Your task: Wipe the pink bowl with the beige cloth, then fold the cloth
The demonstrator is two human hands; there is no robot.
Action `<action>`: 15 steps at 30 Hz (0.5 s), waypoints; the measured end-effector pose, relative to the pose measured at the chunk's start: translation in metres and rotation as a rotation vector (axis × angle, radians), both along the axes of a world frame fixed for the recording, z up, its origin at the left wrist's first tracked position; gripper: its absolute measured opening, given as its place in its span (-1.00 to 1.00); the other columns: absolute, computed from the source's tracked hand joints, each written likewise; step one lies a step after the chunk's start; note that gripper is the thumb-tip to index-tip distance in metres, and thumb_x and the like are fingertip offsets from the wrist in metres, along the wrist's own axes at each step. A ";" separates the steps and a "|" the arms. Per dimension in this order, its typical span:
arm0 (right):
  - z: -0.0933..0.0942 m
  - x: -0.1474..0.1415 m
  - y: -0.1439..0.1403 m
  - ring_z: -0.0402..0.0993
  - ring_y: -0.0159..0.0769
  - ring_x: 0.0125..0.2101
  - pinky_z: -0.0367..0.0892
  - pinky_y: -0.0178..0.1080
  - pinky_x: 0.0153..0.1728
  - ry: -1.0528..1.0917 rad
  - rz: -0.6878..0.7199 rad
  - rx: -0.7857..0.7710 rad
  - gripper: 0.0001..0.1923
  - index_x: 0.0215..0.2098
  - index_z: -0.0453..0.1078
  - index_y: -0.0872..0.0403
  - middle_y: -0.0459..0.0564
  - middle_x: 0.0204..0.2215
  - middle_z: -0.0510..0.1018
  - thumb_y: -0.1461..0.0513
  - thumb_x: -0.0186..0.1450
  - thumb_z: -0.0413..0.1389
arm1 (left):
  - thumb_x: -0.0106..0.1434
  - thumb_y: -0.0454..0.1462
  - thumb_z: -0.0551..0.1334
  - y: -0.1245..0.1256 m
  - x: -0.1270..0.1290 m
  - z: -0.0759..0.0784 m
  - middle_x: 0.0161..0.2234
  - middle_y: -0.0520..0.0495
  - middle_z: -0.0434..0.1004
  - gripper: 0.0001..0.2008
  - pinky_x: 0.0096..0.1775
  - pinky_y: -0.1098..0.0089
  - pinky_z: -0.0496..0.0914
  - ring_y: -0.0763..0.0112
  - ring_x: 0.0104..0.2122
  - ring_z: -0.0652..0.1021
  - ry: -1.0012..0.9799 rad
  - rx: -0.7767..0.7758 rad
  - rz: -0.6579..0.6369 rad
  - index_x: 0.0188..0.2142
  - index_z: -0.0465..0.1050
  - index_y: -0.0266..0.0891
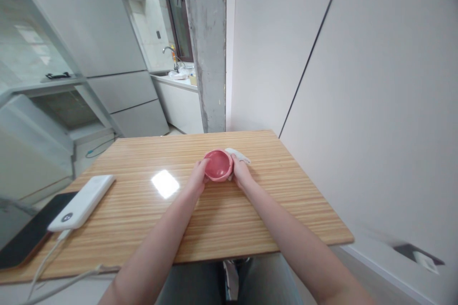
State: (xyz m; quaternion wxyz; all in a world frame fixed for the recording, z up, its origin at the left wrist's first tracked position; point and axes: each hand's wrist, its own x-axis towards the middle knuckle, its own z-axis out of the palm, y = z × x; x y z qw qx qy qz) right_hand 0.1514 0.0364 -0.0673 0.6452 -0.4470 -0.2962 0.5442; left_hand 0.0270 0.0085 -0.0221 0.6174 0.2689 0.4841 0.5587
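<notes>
A pink bowl (218,166) is held between both hands over the far middle of the table, tipped so that its glossy inside shows. My left hand (199,175) grips the bowl's left side, with the thumb over the rim and the fingers partly hidden behind it. On the other side, my right hand (240,170) is closed round a white cloth (239,155) and pressed against the bowl's right wall. Part of the cloth sticks out beyond that hand; the rest is hidden under the fingers.
A white power bank (82,202) with a cable (48,259) lies at the table's left, partly over a dark phone (34,231). The wood-grain table (143,228) borders a white panelled wall (343,105) on the right. Beyond it stand a grey pillar (209,47) and a fridge (89,24).
</notes>
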 end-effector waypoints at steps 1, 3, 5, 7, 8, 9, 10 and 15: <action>0.001 0.004 0.000 0.52 -0.27 -0.35 0.40 -0.29 -0.33 -0.017 -0.029 -0.018 -0.72 -0.44 0.45 0.09 -0.03 -0.46 0.61 0.03 0.13 0.11 | 0.05 -0.25 0.27 -0.001 0.001 0.000 -0.36 -0.07 0.51 -0.74 -0.51 0.53 0.34 0.47 -0.46 0.48 -0.006 -0.018 -0.055 -0.24 0.42 -0.28; 0.004 0.009 0.001 0.53 -0.26 -0.32 0.40 -0.29 -0.31 -0.024 -0.077 -0.032 -0.74 -0.42 0.46 0.08 -0.03 -0.42 0.62 0.05 0.13 0.12 | 0.05 -0.24 0.28 -0.004 0.004 0.000 -0.31 -0.08 0.52 -0.71 -0.50 0.50 0.37 0.45 -0.44 0.50 -0.029 -0.056 -0.137 -0.19 0.43 -0.24; 0.005 0.010 0.001 0.52 -0.25 -0.26 0.40 -0.27 -0.26 -0.028 -0.074 -0.009 -0.75 -0.40 0.46 0.08 -0.02 -0.38 0.62 0.06 0.13 0.12 | 0.08 -0.22 0.27 -0.005 0.005 0.001 -0.26 -0.08 0.53 -0.70 -0.50 0.49 0.37 0.44 -0.41 0.51 -0.039 -0.060 -0.132 -0.16 0.43 -0.20; 0.005 0.008 0.000 0.52 -0.23 -0.22 0.40 -0.25 -0.22 -0.031 -0.042 0.009 -0.74 -0.39 0.47 0.08 -0.01 -0.38 0.62 0.05 0.12 0.14 | 0.11 -0.22 0.24 -0.004 0.004 0.001 -0.26 -0.07 0.53 -0.73 -0.48 0.50 0.37 0.44 -0.40 0.52 -0.054 -0.028 -0.052 -0.17 0.44 -0.20; 0.005 0.005 -0.001 0.52 -0.23 -0.20 0.40 -0.25 -0.20 -0.030 -0.029 0.017 -0.73 -0.38 0.47 0.07 -0.01 -0.38 0.62 0.05 0.12 0.15 | 0.13 -0.23 0.22 -0.002 0.002 0.002 -0.28 -0.06 0.54 -0.76 -0.47 0.50 0.37 0.44 -0.40 0.52 -0.065 -0.004 0.010 -0.18 0.45 -0.21; 0.005 0.002 -0.002 0.52 -0.23 -0.19 0.40 -0.25 -0.18 -0.021 -0.016 0.024 -0.73 -0.37 0.47 0.07 -0.02 -0.38 0.62 0.05 0.11 0.16 | 0.14 -0.25 0.20 0.000 0.001 0.002 -0.30 -0.05 0.54 -0.78 -0.44 0.50 0.37 0.45 -0.40 0.52 -0.074 0.018 0.082 -0.20 0.46 -0.23; 0.004 -0.001 -0.003 0.52 -0.24 -0.18 0.40 -0.25 -0.17 -0.002 0.002 0.023 -0.73 -0.36 0.47 0.06 -0.02 -0.37 0.63 0.05 0.10 0.18 | 0.15 -0.28 0.18 0.002 -0.001 0.003 -0.31 -0.04 0.54 -0.80 -0.40 0.50 0.38 0.46 -0.39 0.51 -0.079 0.037 0.158 -0.22 0.47 -0.24; 0.005 -0.007 -0.004 0.55 -0.25 -0.23 0.44 -0.24 -0.24 0.094 0.070 0.011 -0.75 -0.35 0.47 0.04 -0.05 -0.35 0.63 0.06 0.08 0.20 | 0.12 -0.37 0.17 0.007 -0.005 0.003 -0.33 -0.02 0.54 -0.86 -0.31 0.52 0.38 0.48 -0.34 0.50 -0.059 0.146 0.300 -0.33 0.48 -0.28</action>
